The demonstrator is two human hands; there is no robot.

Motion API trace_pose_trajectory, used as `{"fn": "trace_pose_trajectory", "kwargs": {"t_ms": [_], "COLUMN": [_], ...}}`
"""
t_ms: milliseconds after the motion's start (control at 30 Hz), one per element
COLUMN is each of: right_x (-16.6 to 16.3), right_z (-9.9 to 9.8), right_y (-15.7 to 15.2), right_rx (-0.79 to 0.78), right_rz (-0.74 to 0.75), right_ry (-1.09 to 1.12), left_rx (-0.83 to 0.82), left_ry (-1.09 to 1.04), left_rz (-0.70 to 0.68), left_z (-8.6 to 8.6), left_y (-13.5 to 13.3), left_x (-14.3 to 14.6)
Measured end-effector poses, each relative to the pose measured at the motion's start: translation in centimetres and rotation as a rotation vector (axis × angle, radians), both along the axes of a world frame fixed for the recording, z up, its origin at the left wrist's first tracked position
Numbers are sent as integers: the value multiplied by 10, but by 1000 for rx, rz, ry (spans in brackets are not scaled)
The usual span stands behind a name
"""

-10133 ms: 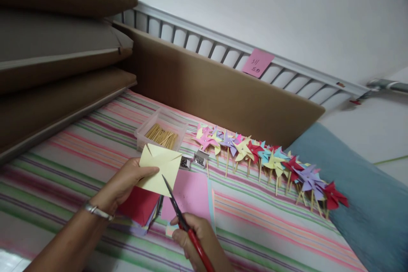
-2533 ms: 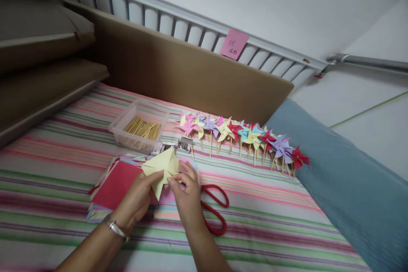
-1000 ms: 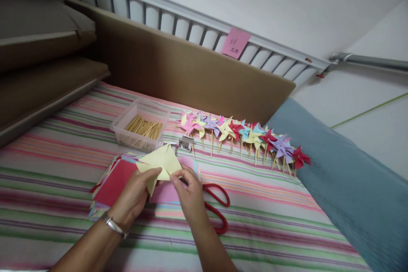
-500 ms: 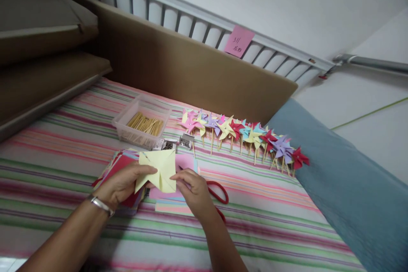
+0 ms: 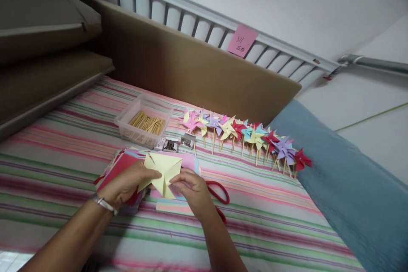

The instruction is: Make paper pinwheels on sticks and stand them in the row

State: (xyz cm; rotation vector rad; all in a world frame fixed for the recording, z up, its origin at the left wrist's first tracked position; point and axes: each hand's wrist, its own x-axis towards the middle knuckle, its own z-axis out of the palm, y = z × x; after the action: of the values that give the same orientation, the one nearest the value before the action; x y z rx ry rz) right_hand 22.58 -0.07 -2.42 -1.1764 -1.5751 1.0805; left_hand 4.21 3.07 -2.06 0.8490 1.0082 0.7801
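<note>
A pale yellow paper square [image 5: 165,165], cut in from its corners, is held up between both hands. My left hand [image 5: 132,180] grips its left side, thumb pressed near the middle. At the right, my right hand [image 5: 189,185] pinches a lower right corner flap, which bends inward toward the centre. Beneath and to the left lies a stack of coloured paper [image 5: 116,170], red on top. Pink and pale blue sheets [image 5: 190,161] lie under the held paper. Red-handled scissors [image 5: 219,191] rest just right of my right hand, their blades hidden.
A clear plastic box [image 5: 123,129] of wooden sticks [image 5: 148,123] stands behind the paper, near small open boxes of metal pins [image 5: 171,145]. Finished paper pinwheels [image 5: 255,136] lie in a row at the right. A brown board [image 5: 191,68] borders the back; stacked cartons [image 5: 47,72] are at left.
The paper's right flap has been bent further toward the middle. My left hand and the paper appear slightly further right, while the whole view has also shifted a little.
</note>
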Motion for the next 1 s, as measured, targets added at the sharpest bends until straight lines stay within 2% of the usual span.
{"fn": "trace_pose_trajectory", "kwargs": {"t_ms": [233,400,800,1000], "right_x": [-9,-10,-16,-18], "right_z": [-7,-12,-10,-10], "right_y": [0,-1,-2,-2], "right_rx": [-147,-109,-55,-57], "right_rz": [-93,-153,-251,-278], "right_ry": [27,3,-1,-19], "left_rx": [57,45,48,23], "left_ry": [14,1,-52,-3], "left_rz": [35,21,-9,39], "left_z": [6,4,2,3], "left_y": [-5,-6,-7,-8], "left_x": [14,19,21,21]}}
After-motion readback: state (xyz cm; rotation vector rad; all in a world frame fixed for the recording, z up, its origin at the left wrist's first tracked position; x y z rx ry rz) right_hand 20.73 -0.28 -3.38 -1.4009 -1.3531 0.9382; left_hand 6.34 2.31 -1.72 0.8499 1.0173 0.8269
